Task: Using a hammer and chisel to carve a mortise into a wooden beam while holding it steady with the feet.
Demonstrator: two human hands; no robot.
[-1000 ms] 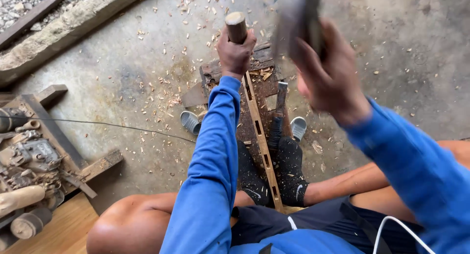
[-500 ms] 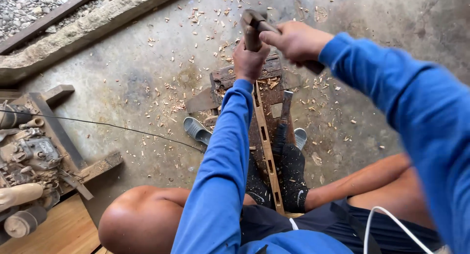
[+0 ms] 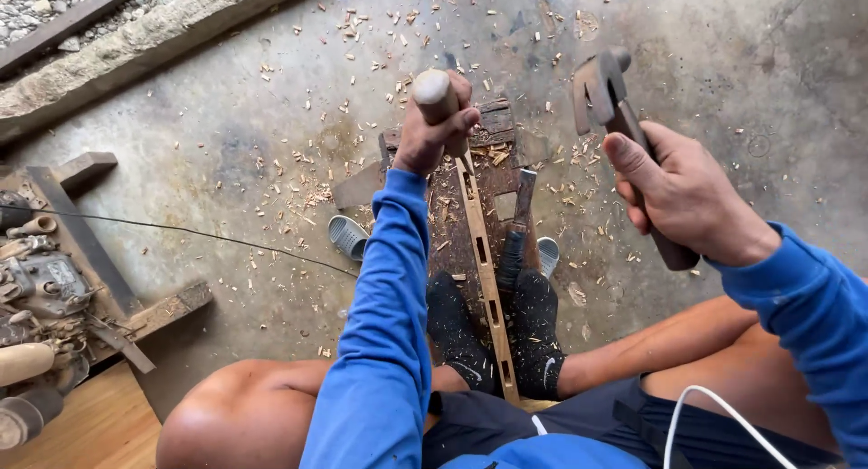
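Left hand [image 3: 436, 130] grips upright chisel [image 3: 434, 94]; right hand [image 3: 680, 193] clenches hammer [image 3: 624, 135] — head up.

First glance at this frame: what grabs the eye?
The right hand raised at upper right, gripping a hammer head-up. At centre, the left hand holds a round-topped wooden chisel handle upright over a narrow wooden strip with slots, pinned between black-socked feet. Wood chips litter the concrete floor.

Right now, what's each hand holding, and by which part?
Left hand grips the chisel around its wooden handle; right hand holds the hammer by its wooden handle.
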